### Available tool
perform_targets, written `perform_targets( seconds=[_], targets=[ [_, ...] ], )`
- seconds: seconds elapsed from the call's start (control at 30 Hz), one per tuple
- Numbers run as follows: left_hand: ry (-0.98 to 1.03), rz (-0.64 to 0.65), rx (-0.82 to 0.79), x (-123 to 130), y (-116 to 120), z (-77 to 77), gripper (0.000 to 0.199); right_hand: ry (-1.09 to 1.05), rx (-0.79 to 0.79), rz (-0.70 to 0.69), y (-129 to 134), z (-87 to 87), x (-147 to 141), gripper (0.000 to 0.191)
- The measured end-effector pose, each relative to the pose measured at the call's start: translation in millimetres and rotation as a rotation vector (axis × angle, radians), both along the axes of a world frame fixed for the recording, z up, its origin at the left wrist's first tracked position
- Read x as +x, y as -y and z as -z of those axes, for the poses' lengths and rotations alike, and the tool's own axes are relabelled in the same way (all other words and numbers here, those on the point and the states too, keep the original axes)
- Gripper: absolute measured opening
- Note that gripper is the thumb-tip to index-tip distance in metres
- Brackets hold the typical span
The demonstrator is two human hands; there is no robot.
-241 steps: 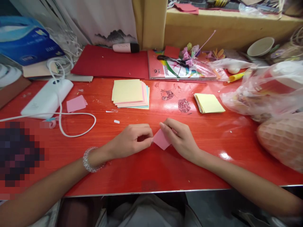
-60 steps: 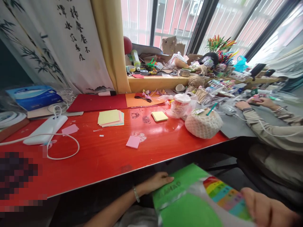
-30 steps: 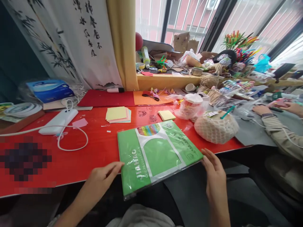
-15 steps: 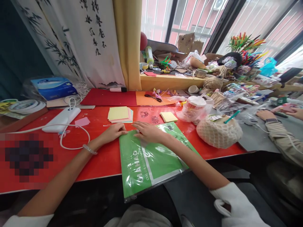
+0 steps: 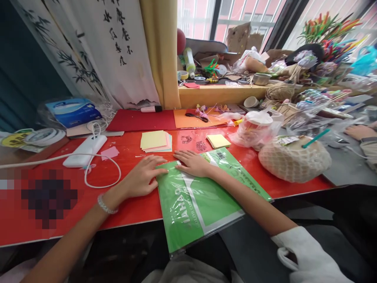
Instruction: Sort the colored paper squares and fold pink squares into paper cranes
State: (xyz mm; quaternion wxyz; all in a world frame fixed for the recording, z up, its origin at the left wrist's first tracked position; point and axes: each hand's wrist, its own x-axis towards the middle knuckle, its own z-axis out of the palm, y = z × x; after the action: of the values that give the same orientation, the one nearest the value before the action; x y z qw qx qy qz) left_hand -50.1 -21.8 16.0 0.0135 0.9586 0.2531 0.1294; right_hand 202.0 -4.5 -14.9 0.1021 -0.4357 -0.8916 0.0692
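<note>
A green pack of color copy paper in clear plastic lies at a slant on the red table, its near edge jutting over the front. My left hand is at its upper left corner, thumb resting on the pack and fingers stretched over the table beside it. Flat on the pack's far edge lies my right hand, fingers extended. Just beyond are a stack of pale sticky notes and a smaller yellow pad.
A white power strip with a looped cable lies left. At right sit a netted coconut with a straw and a bagged cup. Scissors rest on orange paper. Another person's hand shows far right.
My left hand has opened from a pinch at the pack's corner and spread its fingers toward the left. The right hand stays on the pack. The view has shifted slightly.
</note>
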Motion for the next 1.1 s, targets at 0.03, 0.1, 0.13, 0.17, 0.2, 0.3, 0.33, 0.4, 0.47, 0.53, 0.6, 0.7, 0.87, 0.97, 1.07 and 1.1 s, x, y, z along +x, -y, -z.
perform_targets(
  seconds=[0.03, 0.1, 0.13, 0.17, 0.2, 0.3, 0.33, 0.4, 0.47, 0.53, 0.6, 0.7, 0.87, 0.97, 1.07, 1.1],
  targets=[
    [-0.009, 0.049, 0.031, 4, 1, 1.4, 0.039, 0.002, -0.002, 0.001, 0, 0.0, 0, 0.065],
    [-0.027, 0.102, 0.077, 10, 0, 4.2, 0.032, 0.005, -0.006, 0.003, 0, -0.2, 0, 0.065],
    [-0.03, 0.105, 0.095, 12, -1, 5.5, 0.029, 0.006, -0.008, 0.004, 0, -0.2, 0, 0.065],
    [-0.03, 0.098, 0.109, 12, -2, 6.5, 0.028, 0.006, -0.009, 0.005, 0, -0.2, 1, 0.065],
    [-0.027, 0.091, 0.12, 11, -2, 7.5, 0.029, 0.007, -0.01, 0.006, 0, -0.2, 1, 0.065],
    [-0.006, 0.073, 0.134, 0, -2, 10.1, 0.032, 0.008, -0.016, 0.003, -1, 0.4, 1, 0.066],
    [0.007, 0.063, 0.131, -7, -1, 10.8, 0.031, 0.009, -0.018, 0.001, -2, 0.6, 2, 0.066],
    [0.04, 0.045, 0.082, -21, 2, 11.6, 0.028, 0.009, -0.02, -0.001, -2, 0.9, 2, 0.066],
    [0.085, 0.001, -0.029, -34, 6, 10.2, 0.029, 0.008, -0.018, -0.002, -2, 1.2, 2, 0.066],
    [0.169, -0.106, -0.135, -39, 11, 5.7, 0.035, 0.004, -0.014, -0.001, -1, 1.5, 2, 0.066],
    [0.247, -0.16, -0.138, -35, 20, -0.7, 0.042, 0.001, -0.011, -0.001, -1, 2.0, 2, 0.066],
    [0.157, 0.053, -0.062, -12, 38, -7.6, 0.049, 0.0, -0.007, 0.001, -1, 2.4, 1, 0.066],
    [0.006, 0.288, -0.013, 23, 67, -0.7, 0.029, 0.005, -0.005, 0.006, 1, 1.0, 1, 0.066],
    [0.014, 0.245, 0.108, 18, 75, 5.2, 0.028, 0.015, -0.014, -0.003, 1, -0.4, 2, 0.064],
    [0.079, 0.219, 0.137, -3, 77, 6.8, 0.025, 0.021, -0.019, -0.012, 0, -0.5, 3, 0.064],
    [0.09, 0.192, 0.104, -12, 77, 6.7, 0.023, 0.021, -0.019, -0.013, -1, -0.1, 3, 0.064]
  ],
)
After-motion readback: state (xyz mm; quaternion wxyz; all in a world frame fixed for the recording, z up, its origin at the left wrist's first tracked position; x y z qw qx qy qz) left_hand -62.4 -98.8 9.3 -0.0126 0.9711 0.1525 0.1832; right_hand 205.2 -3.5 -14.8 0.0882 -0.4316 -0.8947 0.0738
